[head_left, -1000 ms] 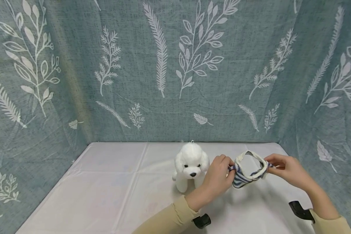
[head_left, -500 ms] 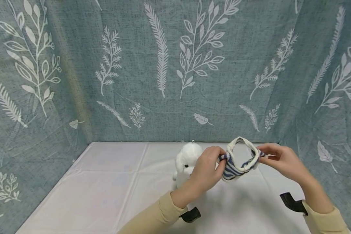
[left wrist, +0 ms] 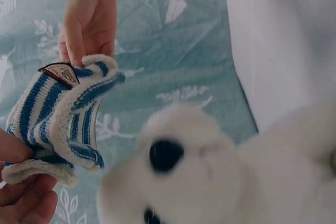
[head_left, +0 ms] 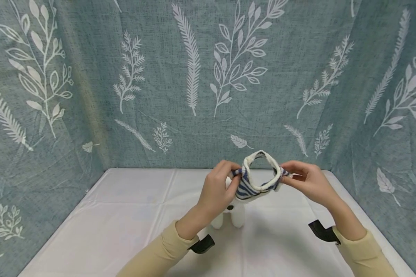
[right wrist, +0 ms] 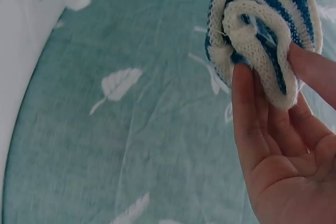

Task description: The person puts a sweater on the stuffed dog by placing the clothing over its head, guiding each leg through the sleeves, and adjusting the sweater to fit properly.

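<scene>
Head view: nearest, a tan left cuff (head_left: 166, 244) and a tan right cuff (head_left: 358, 246) are sitting behind the wrists, a black mount by each. Ahead of them, left hand (head_left: 215, 190) is pinching one side of a small striped knit sweater (head_left: 246, 189), thumb against fingers. Right hand (head_left: 306, 181) is pinching the opposite side the same way. Sweater is hanging off the table between both hands, its cream-rimmed opening spreading wide and facing the head camera. A label (left wrist: 62, 73) is showing near its far edge in the left wrist view.

White toy dog (head_left: 237, 218) is standing just beyond and below left hand; hand and sweater are hiding most of its head. Can't tell whether sweater and dog are touching.

White table (head_left: 107, 215) is running out under both hands; leaf-print curtain (head_left: 159, 77) is hanging beyond.

My read: step in hand is positioning the stretched sweater at the dog, dressing not yet started. Next move is calling for keeping the rim wide, centring it over the head, then lowering evenly with both hands.
</scene>
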